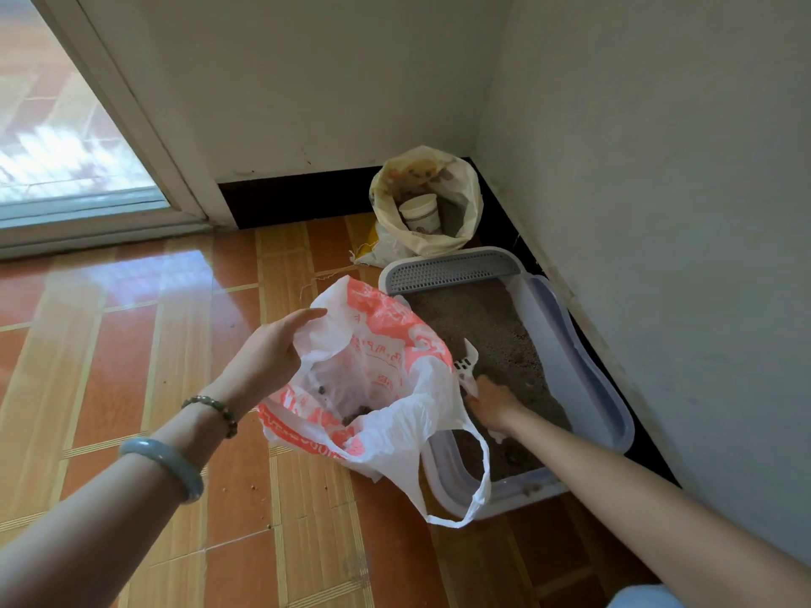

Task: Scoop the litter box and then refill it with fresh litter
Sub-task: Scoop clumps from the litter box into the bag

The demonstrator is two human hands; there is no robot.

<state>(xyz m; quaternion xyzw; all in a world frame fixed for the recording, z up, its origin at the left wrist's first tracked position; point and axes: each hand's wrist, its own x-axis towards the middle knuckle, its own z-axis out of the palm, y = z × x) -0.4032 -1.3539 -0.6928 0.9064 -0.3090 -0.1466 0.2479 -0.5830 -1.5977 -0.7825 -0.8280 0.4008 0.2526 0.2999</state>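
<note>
A white litter box [583, 370] with grey-brown litter stands along the right wall. My right hand [493, 403] reaches into it and grips the handle of a white slotted scoop [466, 366], whose blade points up over the litter. My left hand [274, 353] holds the rim of an open white and red plastic bag [386, 388] just left of the box. Dark clumps lie at the bag's bottom. A loose bag handle hangs down over the box's front corner.
A yellowish sack [465, 190] stands in the room's corner behind the box, with a white cup [421, 212] inside it. Orange floor tiles [175, 388] spread to the left. A glass door [57, 138] fills the far left. A few litter grains dot the floor.
</note>
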